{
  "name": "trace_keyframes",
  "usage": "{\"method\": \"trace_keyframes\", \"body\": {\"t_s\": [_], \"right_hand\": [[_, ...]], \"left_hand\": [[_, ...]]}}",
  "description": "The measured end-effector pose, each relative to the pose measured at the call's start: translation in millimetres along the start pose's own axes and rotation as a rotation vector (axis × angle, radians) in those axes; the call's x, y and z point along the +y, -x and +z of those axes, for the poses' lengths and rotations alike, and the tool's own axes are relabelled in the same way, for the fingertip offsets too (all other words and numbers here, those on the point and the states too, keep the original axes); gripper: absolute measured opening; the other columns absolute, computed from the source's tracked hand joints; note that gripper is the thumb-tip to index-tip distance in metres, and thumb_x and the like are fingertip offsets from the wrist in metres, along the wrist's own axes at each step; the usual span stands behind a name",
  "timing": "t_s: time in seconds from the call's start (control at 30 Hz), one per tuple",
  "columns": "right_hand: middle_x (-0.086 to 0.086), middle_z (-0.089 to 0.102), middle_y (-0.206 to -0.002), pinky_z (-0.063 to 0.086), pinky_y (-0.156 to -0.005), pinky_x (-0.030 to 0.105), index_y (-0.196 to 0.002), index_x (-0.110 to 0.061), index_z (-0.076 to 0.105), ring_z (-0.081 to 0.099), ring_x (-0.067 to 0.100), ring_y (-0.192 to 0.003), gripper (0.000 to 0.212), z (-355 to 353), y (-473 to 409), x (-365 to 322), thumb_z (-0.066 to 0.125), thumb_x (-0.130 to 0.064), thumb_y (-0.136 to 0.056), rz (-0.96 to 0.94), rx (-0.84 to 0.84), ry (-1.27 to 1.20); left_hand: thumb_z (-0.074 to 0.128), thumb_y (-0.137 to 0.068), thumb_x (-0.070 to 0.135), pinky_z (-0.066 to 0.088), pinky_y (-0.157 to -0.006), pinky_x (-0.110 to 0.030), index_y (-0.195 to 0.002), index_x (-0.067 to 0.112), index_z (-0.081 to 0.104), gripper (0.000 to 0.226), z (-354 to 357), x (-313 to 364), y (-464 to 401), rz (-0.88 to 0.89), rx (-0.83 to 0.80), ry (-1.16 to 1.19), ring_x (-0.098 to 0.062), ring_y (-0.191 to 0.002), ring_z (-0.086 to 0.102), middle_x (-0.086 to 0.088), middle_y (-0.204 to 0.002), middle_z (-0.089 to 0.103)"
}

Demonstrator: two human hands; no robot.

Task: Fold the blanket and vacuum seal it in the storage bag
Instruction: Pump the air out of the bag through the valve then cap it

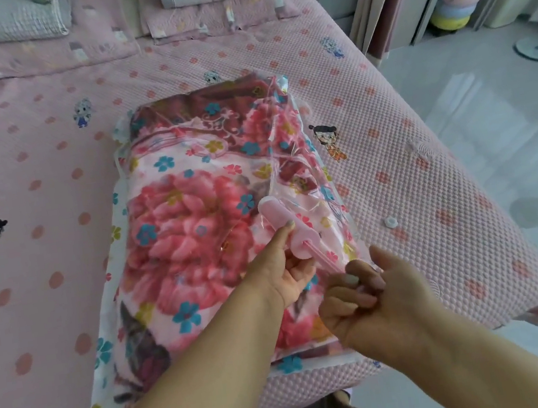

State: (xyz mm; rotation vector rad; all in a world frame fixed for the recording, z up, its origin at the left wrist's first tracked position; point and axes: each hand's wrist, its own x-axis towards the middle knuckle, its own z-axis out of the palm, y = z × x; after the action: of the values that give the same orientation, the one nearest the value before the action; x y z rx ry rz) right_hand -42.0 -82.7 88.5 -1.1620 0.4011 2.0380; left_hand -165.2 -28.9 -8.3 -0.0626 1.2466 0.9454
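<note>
Two hands on pump [287, 232]: left hand [289, 275] grips barrel, right hand [369, 303] curled round plunger handle. Pump axis slants up-left, tip on bag [291, 152] over blanket [186, 215], mid-bed [28, 151]. Pull comes toward me, right hand nearer.

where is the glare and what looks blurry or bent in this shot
Head view: soft daylight, no hard shadows; glare streaks on the clear storage bag beside the pump and on the glossy floor; pillows at the top edge are smeared; wide-angle lens bends the bed edge.
</note>
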Motion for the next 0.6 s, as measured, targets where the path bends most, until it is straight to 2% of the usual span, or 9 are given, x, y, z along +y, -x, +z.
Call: {"method": "trace_keyframes", "body": {"t_s": [0.07, 0.13, 0.2, 0.23, 0.3, 0.37, 0.4, 0.5, 0.6], "right_hand": [[-0.001, 0.029, -0.051, 0.018, -0.049, 0.017, -0.042, -0.014, 0.030, 0.021, 0.009, -0.035, 0.067, 11.6, -20.8, -7.5, 0.032, -0.052, -0.097, -0.033, 0.009, -0.055], [0.000, 0.030, -0.047, 0.019, -0.048, 0.017, -0.043, -0.014, 0.031, 0.022, 0.010, -0.033, 0.068, 29.1, -44.5, -8.2, 0.030, -0.053, -0.097, -0.051, 0.042, -0.047], [0.001, 0.031, -0.045, 0.022, -0.044, 0.015, -0.044, -0.014, 0.032, 0.023, 0.011, -0.032, 0.068, 34.9, -57.6, -8.5, 0.030, -0.055, -0.098, -0.067, 0.041, -0.039], [0.001, 0.031, -0.045, 0.022, -0.044, 0.015, -0.044, -0.014, 0.032, 0.023, 0.011, -0.032, 0.068, 31.2, -55.0, -7.2, 0.030, -0.055, -0.098, -0.067, 0.016, -0.025], [-0.001, 0.029, -0.048, 0.020, -0.046, 0.016, -0.043, -0.014, 0.031, 0.021, 0.009, -0.034, 0.068, 17.9, -31.7, -1.6, 0.031, -0.054, -0.098, -0.032, -0.036, -0.022], [-0.003, 0.026, -0.052, 0.019, -0.046, 0.017, -0.042, -0.014, 0.031, 0.020, 0.008, -0.035, 0.066, 7.8, -11.0, 2.7, 0.035, -0.051, -0.097, -0.006, -0.017, -0.035], [-0.003, 0.026, -0.052, 0.018, -0.045, 0.017, -0.041, -0.014, 0.031, 0.020, 0.008, -0.035, 0.066, 5.7, -7.3, 1.3, 0.035, -0.051, -0.096, 0.000, -0.010, -0.039], [-0.001, 0.029, -0.047, 0.019, -0.046, 0.017, -0.043, -0.014, 0.031, 0.021, 0.009, -0.034, 0.068, 20.4, -29.4, -3.3, 0.031, -0.053, -0.098, -0.043, -0.006, -0.064], [0.002, 0.031, -0.045, 0.021, -0.043, 0.016, -0.044, -0.013, 0.032, 0.024, 0.011, -0.031, 0.068, 38.0, -57.6, -0.6, 0.030, -0.055, -0.098, -0.073, 0.034, -0.034]], "left_hand": [[0.071, -0.082, 0.044, 0.059, -0.072, -0.031, -0.103, 0.002, 0.067, 0.046, 7.1, -0.4, 1.0, -0.017, -0.012, -0.014, -0.021, -0.071, 0.067, -0.011, -0.077, 0.069], [0.063, -0.087, 0.046, 0.057, -0.065, -0.023, -0.073, -0.001, 0.067, 0.049, 10.6, 0.3, 1.2, -0.073, -0.086, -0.010, -0.018, -0.057, 0.066, -0.011, -0.065, 0.066], [0.056, -0.092, 0.043, 0.049, -0.045, -0.015, -0.053, 0.001, 0.060, 0.058, 9.1, 0.9, 0.4, -0.101, -0.115, -0.003, -0.015, -0.042, 0.060, -0.010, -0.055, 0.063], [0.058, -0.091, 0.042, 0.046, -0.040, -0.014, -0.056, 0.000, 0.060, 0.055, 8.8, 1.6, 1.0, -0.103, -0.115, -0.012, -0.015, -0.039, 0.059, -0.010, -0.053, 0.062], [0.066, -0.087, 0.040, 0.051, -0.041, -0.020, -0.083, -0.001, 0.067, 0.042, 5.2, 3.5, 2.1, -0.051, -0.072, -0.014, -0.018, -0.048, 0.063, -0.010, -0.060, 0.065], [0.071, -0.085, 0.035, 0.059, -0.053, -0.029, -0.111, 0.002, 0.065, 0.043, 2.5, 5.5, 3.5, -0.006, -0.015, 0.016, -0.022, -0.069, 0.068, -0.012, -0.075, 0.069], [0.072, -0.084, 0.035, 0.060, -0.057, -0.030, -0.116, 0.003, 0.064, 0.045, 2.2, 4.5, 2.3, -0.005, -0.009, 0.020, -0.022, -0.074, 0.068, -0.012, -0.080, 0.069], [0.066, -0.086, 0.044, 0.052, -0.044, -0.020, -0.095, 0.001, 0.065, 0.044, 5.0, 3.9, 2.1, -0.050, -0.045, -0.016, -0.016, -0.051, 0.064, -0.008, -0.064, 0.066], [0.053, -0.094, 0.044, 0.042, -0.037, -0.011, -0.072, 0.004, 0.052, 0.046, 6.3, 5.2, 6.8, -0.104, -0.125, -0.011, -0.012, -0.034, 0.055, -0.007, -0.050, 0.059]]}}
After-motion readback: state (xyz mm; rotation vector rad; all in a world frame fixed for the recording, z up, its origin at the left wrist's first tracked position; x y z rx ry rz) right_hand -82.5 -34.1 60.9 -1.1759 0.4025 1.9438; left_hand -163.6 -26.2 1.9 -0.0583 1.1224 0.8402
